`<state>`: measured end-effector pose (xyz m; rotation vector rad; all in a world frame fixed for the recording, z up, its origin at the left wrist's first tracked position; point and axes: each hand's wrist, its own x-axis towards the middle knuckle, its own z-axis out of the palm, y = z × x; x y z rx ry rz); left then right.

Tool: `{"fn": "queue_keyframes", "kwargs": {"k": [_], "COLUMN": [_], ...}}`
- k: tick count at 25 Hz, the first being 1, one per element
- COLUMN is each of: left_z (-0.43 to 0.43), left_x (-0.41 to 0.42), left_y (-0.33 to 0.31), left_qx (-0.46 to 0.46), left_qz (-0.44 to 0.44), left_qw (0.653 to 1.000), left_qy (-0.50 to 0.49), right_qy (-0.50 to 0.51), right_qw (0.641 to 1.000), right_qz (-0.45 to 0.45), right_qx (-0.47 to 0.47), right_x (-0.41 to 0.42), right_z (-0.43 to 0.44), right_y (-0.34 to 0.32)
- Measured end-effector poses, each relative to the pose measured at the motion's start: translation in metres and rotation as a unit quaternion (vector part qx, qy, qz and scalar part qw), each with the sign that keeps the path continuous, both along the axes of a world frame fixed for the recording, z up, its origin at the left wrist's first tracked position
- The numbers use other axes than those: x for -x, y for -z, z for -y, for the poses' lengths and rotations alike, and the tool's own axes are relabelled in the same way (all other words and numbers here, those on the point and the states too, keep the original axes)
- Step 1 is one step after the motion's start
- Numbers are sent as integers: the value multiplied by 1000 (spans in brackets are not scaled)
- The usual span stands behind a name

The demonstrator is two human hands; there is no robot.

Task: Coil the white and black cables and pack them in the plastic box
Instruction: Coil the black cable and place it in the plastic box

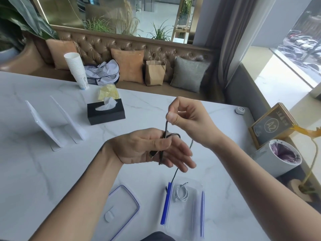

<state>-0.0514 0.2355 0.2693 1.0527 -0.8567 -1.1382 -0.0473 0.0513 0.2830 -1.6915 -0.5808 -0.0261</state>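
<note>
The black cable [166, 131] is looped around the fingers of my left hand [149, 148], which is held flat over the table with the thumb pressing the cable down. My right hand [189, 117] pinches the same cable above and behind the left hand. The cable's free end hangs down to the edge of the clear plastic box [198, 213] with blue clips, which stands near the table's front. The white cable [181, 194] lies coiled inside that box. The box's lid [124, 206] rests flat on the table to its left.
A black tissue box [106, 113], two white sign stands [55, 122] and a stack of paper cups [76, 70] sit further back on the marble table [52, 171]. A white pot [276, 157] and a framed sign [271, 126] stand off the right edge.
</note>
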Motion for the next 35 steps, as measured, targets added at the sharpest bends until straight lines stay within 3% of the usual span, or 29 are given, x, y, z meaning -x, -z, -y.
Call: {"fn": "queue_keyframes", "kwargs": {"k": [3,6,10,13,16,18,21,25,27,30,35], "left_z": [7,15,21,16,6,-1,-7,-8,-4,0,9], "left_x": [4,2,-7,-16,-20,-20,-15,-3,2,7,15], "left_y": [-1,-5,-3,-1,0,-2,-10,-17,-17,-15,-12], "left_qx": [129,221,215,109,-48,-117,-172,-198,-178,-70,131], "left_qz": [-76,-94,-36,96,246,292,260,153,120,66,-32], "left_qw": [986,946,879,844,838,849,894,953,971,994,984], "left_qy": [-76,-219,-423,-516,-485,-425,-322,-169,-103,-53,-114], "right_qy": [42,50,17,27,54,64,47,31,14,2,22], "right_qw": [998,994,980,968,966,965,979,994,995,998,999], "right_qz": [-56,-89,-112,-67,-8,21,28,43,48,43,-33], "right_qx": [11,41,164,240,251,253,199,96,86,45,-14], "right_x": [1,8,23,28,24,19,14,9,6,3,7], "right_z": [-7,-9,-9,-4,7,13,19,21,15,6,-7], "right_y": [21,41,51,45,28,16,-3,-21,-23,-18,-3]}}
